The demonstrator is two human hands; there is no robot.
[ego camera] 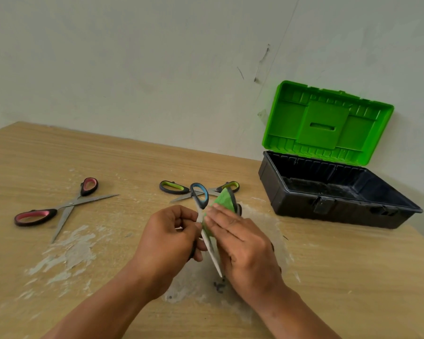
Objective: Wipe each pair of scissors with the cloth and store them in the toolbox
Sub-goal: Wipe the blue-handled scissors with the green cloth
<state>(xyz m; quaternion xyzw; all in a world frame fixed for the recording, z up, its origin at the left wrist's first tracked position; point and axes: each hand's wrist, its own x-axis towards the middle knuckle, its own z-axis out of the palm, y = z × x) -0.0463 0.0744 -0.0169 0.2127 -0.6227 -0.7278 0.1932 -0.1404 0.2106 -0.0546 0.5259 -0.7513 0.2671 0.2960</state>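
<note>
My left hand (168, 237) grips the blue-handled scissors (200, 196) above the table, handle loop up, blade pointing down toward me. My right hand (246, 250) presses a green cloth (224, 199) against the blade. The pink-handled scissors (59, 207) lie spread wide on the table at the left. Behind my hands, the green-handled scissors (174, 187) also lie spread on the table, partly hidden by the cloth. The toolbox (328, 192) stands at the right with its green lid (327, 122) raised; its black tub looks empty.
The wooden table (340, 277) has pale scraped patches and dust near the middle and left. A white wall rises right behind the table and toolbox. The table's right edge runs close past the toolbox.
</note>
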